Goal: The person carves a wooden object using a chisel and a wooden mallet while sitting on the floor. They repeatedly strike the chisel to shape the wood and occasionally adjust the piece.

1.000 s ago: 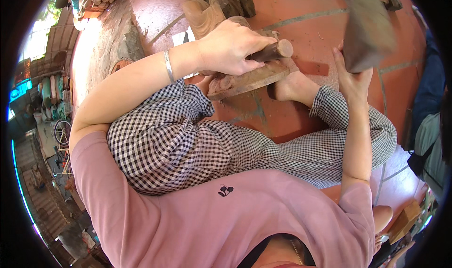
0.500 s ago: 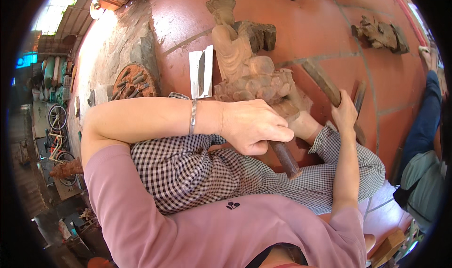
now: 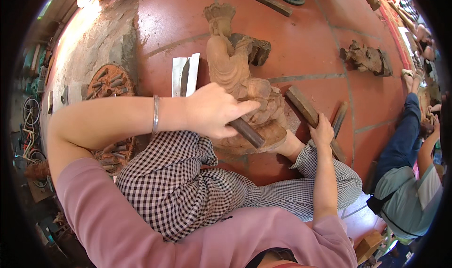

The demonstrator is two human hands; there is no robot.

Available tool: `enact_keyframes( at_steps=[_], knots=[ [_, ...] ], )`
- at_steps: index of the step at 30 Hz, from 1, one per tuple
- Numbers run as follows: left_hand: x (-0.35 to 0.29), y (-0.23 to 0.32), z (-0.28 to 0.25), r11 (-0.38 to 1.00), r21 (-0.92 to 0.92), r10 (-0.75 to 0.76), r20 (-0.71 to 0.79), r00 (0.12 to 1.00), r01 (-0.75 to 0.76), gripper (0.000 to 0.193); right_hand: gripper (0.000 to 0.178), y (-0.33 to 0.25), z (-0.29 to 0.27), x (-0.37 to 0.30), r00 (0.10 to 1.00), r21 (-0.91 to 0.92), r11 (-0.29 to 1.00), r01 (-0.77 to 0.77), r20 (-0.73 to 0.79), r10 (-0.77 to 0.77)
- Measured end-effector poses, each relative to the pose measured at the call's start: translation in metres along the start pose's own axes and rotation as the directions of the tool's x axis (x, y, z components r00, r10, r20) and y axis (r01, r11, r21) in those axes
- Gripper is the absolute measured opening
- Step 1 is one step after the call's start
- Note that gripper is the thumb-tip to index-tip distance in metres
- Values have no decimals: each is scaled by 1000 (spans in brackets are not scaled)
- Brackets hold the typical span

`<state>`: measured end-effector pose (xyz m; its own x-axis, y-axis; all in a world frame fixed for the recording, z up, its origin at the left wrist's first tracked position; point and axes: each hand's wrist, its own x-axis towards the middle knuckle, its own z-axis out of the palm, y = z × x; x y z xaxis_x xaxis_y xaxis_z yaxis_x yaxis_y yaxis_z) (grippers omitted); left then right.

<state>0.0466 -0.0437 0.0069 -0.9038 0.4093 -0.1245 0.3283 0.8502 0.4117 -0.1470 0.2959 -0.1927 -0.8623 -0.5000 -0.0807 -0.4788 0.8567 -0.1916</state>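
My left hand is closed around a dark round wooden tool handle, with the index finger stretched toward the statue. The other end of this tool is hidden by the hand. A carved wooden statue of a seated, crowned figure stands upright on its petalled base, just beyond my left hand. My right hand grips the near end of a thick wooden bar, which points up and left, off the statue's right side. My bare foot rests beside the statue's base.
A round tray of carving tools lies at left, near a dark blade on white paper. Wooden pieces lie beside my right hand. A rough wood chunk and a long bar are farther off. Another person sits at right.
My left hand has moved left and up with the tool handle, and its index finger is now extended, uncovering more of the statue's base. The whole view has shifted; my right hand keeps its bar.
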Motion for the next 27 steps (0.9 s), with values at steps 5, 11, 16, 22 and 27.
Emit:
enact_keyframes(
  at_steps=[5,11,16,22,27],
  knots=[
    [-9,35,25,977,-187,-120,-107,987,99,73,48,-2,0,1,999,-10,1000,-10,41,11],
    [7,29,12,546,-781,-299,156,941,303,37,49,0,3,1,999,-3,1000,23,36,-23],
    [36,1,-34,357,-900,-454,65,889,248,37,50,-7,-4,1,998,-6,1000,11,54,-11],
    [46,-46,-18,468,-880,-373,-109,922,85,32,50,-1,-9,3,995,45,999,-11,104,6],
    [45,-55,-12,540,-839,-235,-81,969,61,30,50,-10,-51,22,982,238,968,-80,185,36]
  ],
)
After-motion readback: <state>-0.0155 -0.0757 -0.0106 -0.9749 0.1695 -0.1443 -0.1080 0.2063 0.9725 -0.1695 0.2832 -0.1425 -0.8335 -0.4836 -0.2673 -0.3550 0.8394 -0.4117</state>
